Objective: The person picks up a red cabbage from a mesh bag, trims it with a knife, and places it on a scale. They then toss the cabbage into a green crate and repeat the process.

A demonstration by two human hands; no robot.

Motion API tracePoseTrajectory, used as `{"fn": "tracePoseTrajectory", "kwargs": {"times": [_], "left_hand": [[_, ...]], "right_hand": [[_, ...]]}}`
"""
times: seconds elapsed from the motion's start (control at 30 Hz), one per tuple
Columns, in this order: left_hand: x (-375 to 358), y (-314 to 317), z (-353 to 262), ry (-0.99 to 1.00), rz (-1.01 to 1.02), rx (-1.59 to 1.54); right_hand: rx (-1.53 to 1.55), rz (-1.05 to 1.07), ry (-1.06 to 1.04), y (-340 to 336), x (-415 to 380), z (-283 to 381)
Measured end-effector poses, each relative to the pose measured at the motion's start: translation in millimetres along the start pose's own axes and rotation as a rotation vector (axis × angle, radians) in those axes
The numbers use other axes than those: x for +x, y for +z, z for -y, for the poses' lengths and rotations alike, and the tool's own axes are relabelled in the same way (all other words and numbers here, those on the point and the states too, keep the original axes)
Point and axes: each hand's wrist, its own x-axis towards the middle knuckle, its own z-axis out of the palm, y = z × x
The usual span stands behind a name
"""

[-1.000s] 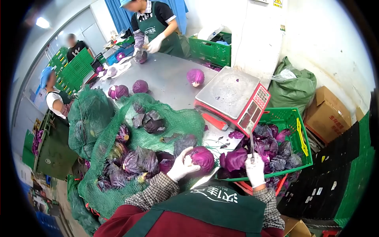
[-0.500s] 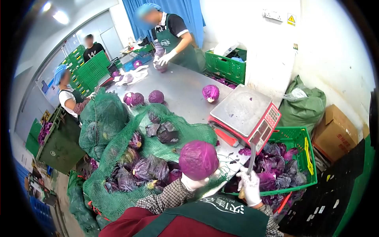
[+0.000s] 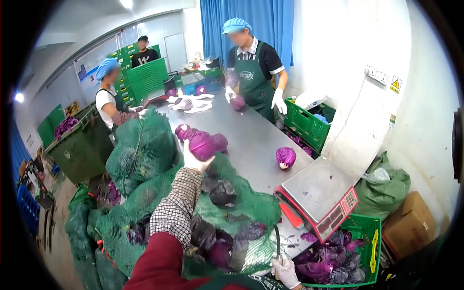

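The white-gloved left hand [image 3: 195,161] extends forward over the near part of the grey metal counter [image 3: 251,140]. Its fingers are curved around the near side of a round purple cabbage [image 3: 202,146], grasping it; the checked sleeve [image 3: 174,205] lies above the green mesh netting [image 3: 261,205]. Three other purple cabbages are grouped directly behind and beside the held one; whether they contact it cannot be determined. The white-gloved right hand [image 3: 285,271] is located at the near edge of the netting, fingers closed around the handle of a knife with a narrow, dark, curved blade [image 3: 277,238]. The blade points upward and away from the person. The netting contains dark leaves and further cabbages. A filled green mesh sack [image 3: 141,151] stands to its left. A red electronic scale with a flat silver platform [image 3: 316,190] is positioned at the right side of the counter, with an orange-red object [image 3: 291,215] just beside its left side. A single purple cabbage with a pale stem end [image 3: 285,157] lies beyond the scale. A green plastic crate [image 3: 372,263] below the scale holds loose purple leaves [image 3: 333,258]. Across the counter, a co-worker in a green apron [image 3: 254,77] has one gloved hand at another cabbage [image 3: 237,102].
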Motion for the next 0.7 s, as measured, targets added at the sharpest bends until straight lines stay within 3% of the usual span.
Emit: {"fn": "tracePoseTrajectory", "kwargs": {"times": [0.03, 0.07, 0.13, 0.27, 0.37, 0.4, 0.47, 0.5, 0.53, 0.57, 0.6, 0.67, 0.7], "left_hand": [[13, -2, -7, 0.042, -0.05, -0.003], [28, -5, -13, 0.083, -0.104, -0.009], [82, -28, -28, 0.12, -0.172, -0.043], [145, -61, -45, 0.226, -0.33, 0.1], [173, -89, -43, 0.231, -0.39, 0.058], [192, -106, -45, 0.217, -0.454, 0.04], [180, -108, -44, 0.233, -0.39, 0.246], [198, -121, -45, 0.268, -0.263, 0.223], [199, -114, -47, 0.306, -0.13, 0.199], [199, -105, -47, 0.301, -0.242, 0.32], [197, -96, -49, 0.292, -0.227, 0.352], [159, -67, -46, 0.284, -0.003, 0.678], [137, -53, -45, 0.174, 0.079, 0.951]], "right_hand": [[-0.497, -0.062, -0.518, -3, 12, -12], [-0.471, 0.018, -0.311, 8, 12, -24], [-0.673, -0.032, -0.414, 13, 21, -35], [-0.739, 0.046, -0.351, 16, 24, -41], [-0.65, 0.096, -0.223, 9, 26, -33], [-0.453, 0.15, -0.006, 3, 33, -16], [-0.052, 0.238, 0.425, -7, 50, 23], [-0.016, 0.105, 0.303, 2, 45, 14], [0.044, 0.114, 0.376, 0, 49, 25], [0.106, 0.122, 0.446, -4, 54, 37], [0.169, 0.131, 0.515, -7, 58, 49], [0.175, 0.124, 0.517, -7, 58, 52], [0.164, 0.113, 0.507, -6, 57, 50]]}}
